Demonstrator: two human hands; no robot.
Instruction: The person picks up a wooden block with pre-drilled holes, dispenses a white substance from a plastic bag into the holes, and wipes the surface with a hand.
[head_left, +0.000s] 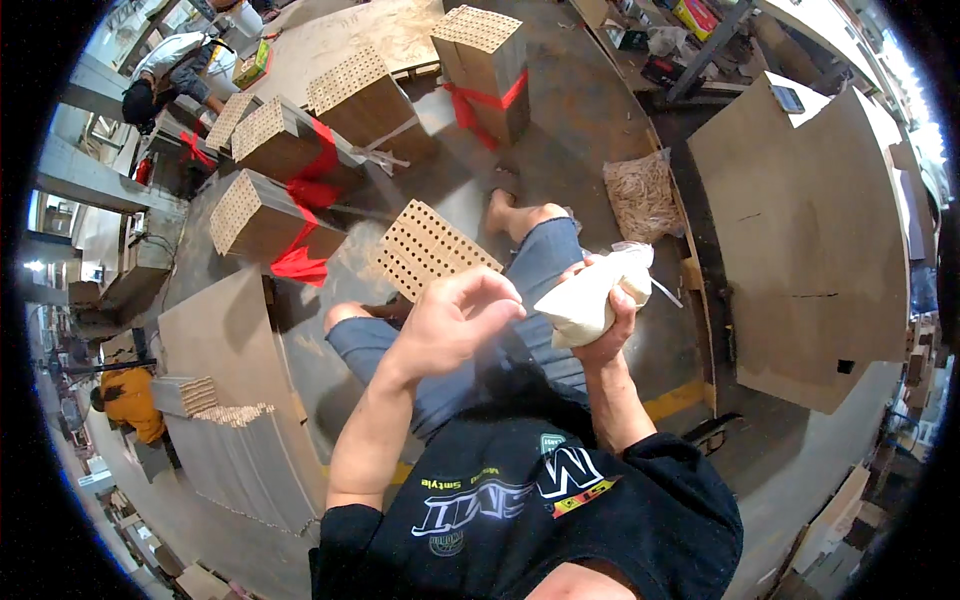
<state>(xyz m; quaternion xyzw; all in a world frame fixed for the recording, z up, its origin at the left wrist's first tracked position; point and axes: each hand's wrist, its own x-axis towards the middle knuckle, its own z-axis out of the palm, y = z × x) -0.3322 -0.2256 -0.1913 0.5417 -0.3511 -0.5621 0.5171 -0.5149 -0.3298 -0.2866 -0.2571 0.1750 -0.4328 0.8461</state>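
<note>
My right hand is wrapped round a clear plastic bag of cream-coloured paste, held above my right thigh. The bag's pointed end faces left, and its gathered top sticks out to the right. To the left of the bag hovers my left hand, its fingers curled and the thumb tip close to the fingertips; anything between them is too small or hidden to make out. Just beyond that hand, between my legs, stands a wooden block with rows of dark holes in its top face. My left hand covers its near corner.
Several drilled wooden blocks stand ahead, some tied with red ribbon. A bag of wooden dowels lies on the right, before a large brown board. More boards lie at left. Two other people are at the left side.
</note>
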